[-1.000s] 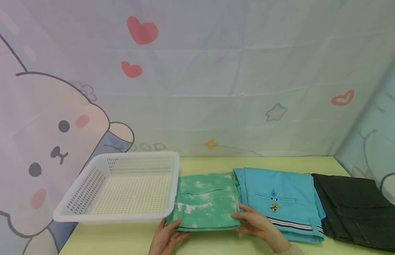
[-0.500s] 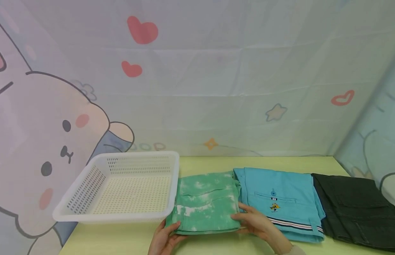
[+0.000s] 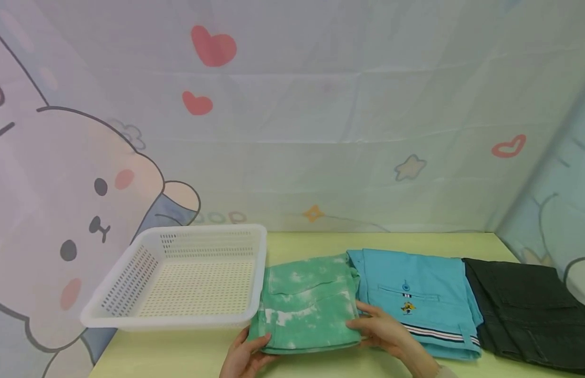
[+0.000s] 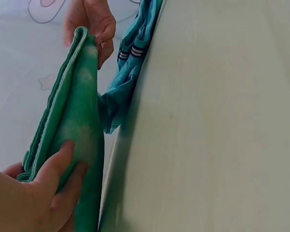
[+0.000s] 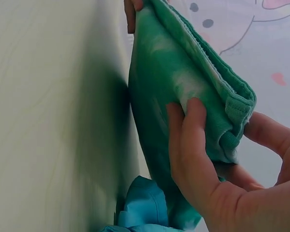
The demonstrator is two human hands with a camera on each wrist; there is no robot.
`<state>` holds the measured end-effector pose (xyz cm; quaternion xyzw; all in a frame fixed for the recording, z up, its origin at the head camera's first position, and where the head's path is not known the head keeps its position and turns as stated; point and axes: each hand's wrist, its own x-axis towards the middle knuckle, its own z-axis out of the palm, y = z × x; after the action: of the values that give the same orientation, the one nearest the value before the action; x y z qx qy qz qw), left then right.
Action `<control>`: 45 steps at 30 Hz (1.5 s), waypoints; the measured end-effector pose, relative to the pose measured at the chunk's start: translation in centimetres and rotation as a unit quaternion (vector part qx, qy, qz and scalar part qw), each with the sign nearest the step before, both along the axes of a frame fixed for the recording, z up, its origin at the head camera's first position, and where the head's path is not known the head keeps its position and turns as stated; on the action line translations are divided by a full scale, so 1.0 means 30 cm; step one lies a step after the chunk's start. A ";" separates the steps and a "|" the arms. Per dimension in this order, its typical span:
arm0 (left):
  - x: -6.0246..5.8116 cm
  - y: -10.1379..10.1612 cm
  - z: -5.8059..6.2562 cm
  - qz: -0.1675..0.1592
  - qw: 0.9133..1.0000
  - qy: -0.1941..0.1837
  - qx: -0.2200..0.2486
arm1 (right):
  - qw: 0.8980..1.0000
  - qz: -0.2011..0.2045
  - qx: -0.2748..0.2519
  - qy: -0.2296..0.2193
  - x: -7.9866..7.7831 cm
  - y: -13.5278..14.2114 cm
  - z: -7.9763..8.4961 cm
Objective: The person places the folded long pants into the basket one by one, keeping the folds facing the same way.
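Pinching the near left corner of the green cloth (image 3: 306, 304) from above and below with the left hand (image 3: 245, 354), and its near right corner likewise with the right hand (image 3: 384, 333). Lying folded between the basket (image 3: 169, 321) and the blue cloth (image 3: 420, 294), over the table (image 3: 311, 242), with the near edge raised off it. Leaving unclear any contact of the far end with the table. Supporting only the near corners, so probably risking a sag or an unfolding at the back, for want of any hold there. Pressing the layers together at just two places, so possibly letting inner ones slip out under uneven tension. Sitting close against the basket, so perhaps catching on or nudging it in any shift to the left. Meeting the blue cloth at the far right with a loose, bunched edge, so possibly dragging or rumpling it through a snag or a brush of the right hand.
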<state>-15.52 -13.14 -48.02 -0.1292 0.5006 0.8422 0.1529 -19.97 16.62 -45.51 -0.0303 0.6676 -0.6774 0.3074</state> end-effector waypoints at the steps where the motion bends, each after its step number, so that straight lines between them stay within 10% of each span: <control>1: 0.001 0.000 0.002 -0.001 1.000 -0.004 -0.003 | 1.000 0.001 -0.001 -0.001 0.001 0.003 0.002; 45: 0.024 0.030 0.048 -0.108 0.991 0.041 -0.066 | 0.997 -0.041 0.067 0.019 0.070 0.070 0.016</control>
<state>-14.79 -12.23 -46.59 -0.0500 0.5719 0.7906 0.2133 -17.86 18.71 -45.03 0.0050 0.7175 -0.6428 0.2684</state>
